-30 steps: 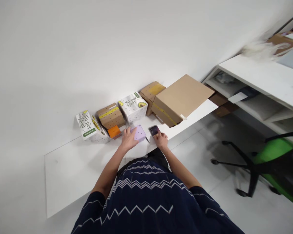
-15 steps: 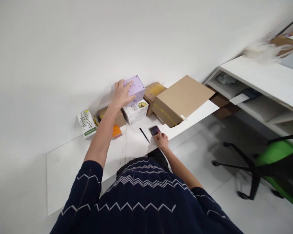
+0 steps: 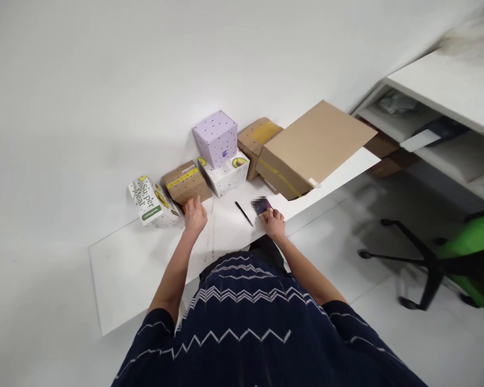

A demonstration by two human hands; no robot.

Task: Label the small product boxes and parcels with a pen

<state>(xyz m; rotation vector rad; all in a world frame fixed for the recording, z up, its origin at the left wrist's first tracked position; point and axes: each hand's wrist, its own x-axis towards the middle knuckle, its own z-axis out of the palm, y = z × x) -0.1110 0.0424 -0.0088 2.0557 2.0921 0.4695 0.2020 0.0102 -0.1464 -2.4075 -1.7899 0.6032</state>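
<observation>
My left hand is closed over the small orange box at the front of a brown box with yellow tape, and covers most of it. My right hand has its fingers closed on the lower end of a dark phone, which lies by the table's front edge. A black pen rests on the white table between my hands. Behind it, a lilac dotted box sits on top of a white box with avocado prints.
A white "Super Meal" box stands at the left. Right of the stack are a taped brown box and a large tilted carton. White shelves and a green chair are at the right, a wall behind.
My left hand has let go of the lilac box and come down to the orange box. The lilac box stays on the white one. The view has shifted slightly.
</observation>
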